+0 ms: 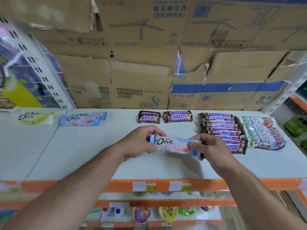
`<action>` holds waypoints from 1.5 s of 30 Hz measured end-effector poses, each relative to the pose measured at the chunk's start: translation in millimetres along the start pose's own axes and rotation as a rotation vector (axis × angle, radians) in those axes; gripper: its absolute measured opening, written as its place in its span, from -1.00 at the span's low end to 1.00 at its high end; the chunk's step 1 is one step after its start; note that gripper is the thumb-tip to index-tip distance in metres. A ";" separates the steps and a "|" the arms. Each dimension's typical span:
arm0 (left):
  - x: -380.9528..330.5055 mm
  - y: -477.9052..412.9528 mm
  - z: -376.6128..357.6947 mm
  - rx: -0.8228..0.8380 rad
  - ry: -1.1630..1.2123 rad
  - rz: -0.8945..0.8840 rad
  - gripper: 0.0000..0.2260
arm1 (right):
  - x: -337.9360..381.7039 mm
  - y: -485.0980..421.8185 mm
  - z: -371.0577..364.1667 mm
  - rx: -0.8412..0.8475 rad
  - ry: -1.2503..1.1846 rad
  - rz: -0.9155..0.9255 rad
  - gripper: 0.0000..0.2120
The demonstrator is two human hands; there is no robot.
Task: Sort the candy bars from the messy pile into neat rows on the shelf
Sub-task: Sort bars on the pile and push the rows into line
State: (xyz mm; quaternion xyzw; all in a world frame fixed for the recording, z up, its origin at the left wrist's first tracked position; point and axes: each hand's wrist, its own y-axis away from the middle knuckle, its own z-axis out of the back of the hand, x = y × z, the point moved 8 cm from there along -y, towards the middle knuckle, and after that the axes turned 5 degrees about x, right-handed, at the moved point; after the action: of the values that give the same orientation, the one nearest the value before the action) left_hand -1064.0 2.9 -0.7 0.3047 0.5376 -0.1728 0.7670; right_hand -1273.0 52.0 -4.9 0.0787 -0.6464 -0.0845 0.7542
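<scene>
A light blue and pink Dove bar hangs crosswise above the white shelf. My left hand pinches its left end and my right hand pinches its right end. To the right lies a row of overlapping Snickers bars, and beside it a row of white Dove bars. At the back are two small Snickers stacks. Matching blue Dove bars and a green Dove bar lie at the back left.
Cardboard boxes wall off the back of the shelf. An orange front rail carries price tags, with jelly cups on the shelf below. Green packs sit at the far right.
</scene>
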 end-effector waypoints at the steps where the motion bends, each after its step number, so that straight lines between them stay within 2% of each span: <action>1: 2.5 8.1 3.8 -0.038 0.005 0.011 -0.61 | 2.7 -1.9 -6.4 0.030 0.003 0.006 -0.78; 5: 15.5 43.8 16.1 -0.154 0.004 0.065 -0.61 | 10.6 -5.3 -36.8 0.152 0.016 0.034 -0.81; 12: 35.7 107.2 44.5 -0.371 -0.067 0.105 -0.67 | 13.5 -10.0 -98.1 0.272 0.017 0.058 -0.84; 16: 44.2 132.8 73.7 -0.522 -0.267 0.117 -0.60 | 17.7 -13.0 -130.0 0.290 0.037 0.057 -0.86; 21: 60.0 156.1 116.0 -0.624 -0.331 0.059 -0.61 | 28.3 -32.0 -172.8 0.269 0.059 0.039 -0.91; 33: 121.5 176.5 264.4 -0.540 -0.391 0.045 -0.70 | 45.7 -102.6 -306.2 0.100 0.052 -0.029 -0.94; 40: 140.2 174.1 309.8 -0.451 -0.379 0.027 -0.74 | 49.1 -129.1 -325.8 -0.069 0.184 -0.027 -0.93; 45: 144.5 166.6 319.5 -0.421 -0.367 0.025 -0.73 | 49.3 -140.5 -321.8 -0.211 0.396 -0.040 -0.95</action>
State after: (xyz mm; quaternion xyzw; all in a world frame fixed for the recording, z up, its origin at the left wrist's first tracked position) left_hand -683.1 -71.0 -12.7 0.1086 0.4101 -0.1000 0.9000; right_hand -951.1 -92.9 -38.3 0.0273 -0.4718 -0.1494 0.8685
